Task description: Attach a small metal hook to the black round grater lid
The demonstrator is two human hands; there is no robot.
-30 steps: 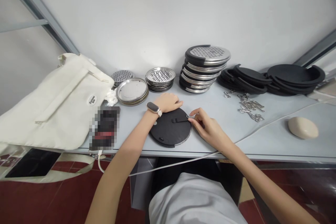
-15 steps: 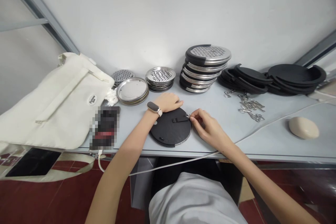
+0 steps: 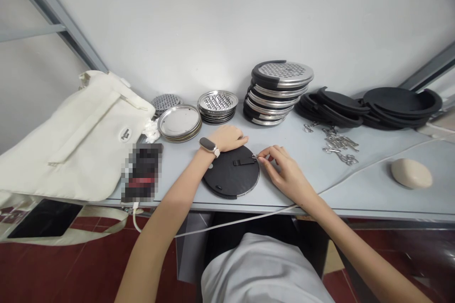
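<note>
A black round grater base [image 3: 227,177] lies flat near the table's front edge, with a raised black strip [image 3: 244,162] on top and a metal rim showing at its lower right. My left hand [image 3: 227,138], with a watch at the wrist, rests over its far edge and holds it; some fingertips are hidden. At the disc's right edge, by the end of the strip, my right hand [image 3: 279,168] pinches a small shiny metal clip [image 3: 254,156] between thumb and forefinger. A loose pile of similar metal clips [image 3: 339,143] lies farther right.
Along the wall stand a tall stack of black-edged graters [image 3: 280,97], metal grater discs [image 3: 217,104], plain metal discs [image 3: 179,123] and black round bases [image 3: 398,104]. A white bag [image 3: 78,142] and phone [image 3: 142,173] lie left. A cable [image 3: 234,221] crosses the front; a beige case [image 3: 411,173] sits right.
My right hand has shifted very slightly at the metal clip, fingers still pinched. My left hand and the black base have stayed in place.
</note>
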